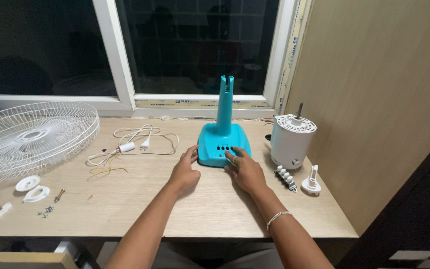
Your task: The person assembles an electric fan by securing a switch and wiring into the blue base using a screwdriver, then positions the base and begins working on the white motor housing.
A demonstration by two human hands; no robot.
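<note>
Wooden surface [215, 209] by the dark window holds a fan w/ everything apart: my left hand [184, 172] flat, holding nothing, & right hand [245, 172] fingertips resting on the teal base [223, 142], center; motor [291, 139], grille [31, 134], cord [135, 142], screws [46, 211] lie loose, nothing joined yet.

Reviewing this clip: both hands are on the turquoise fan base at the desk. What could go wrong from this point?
1. The small screws lie loose near the desk's front edge; a sweep of the left hand could knock them off.
2. The white motor housing stands close beside the fan base; shifting the base with the right hand might bump it.
3. The power cord lies loose by the base and could snag.
</note>
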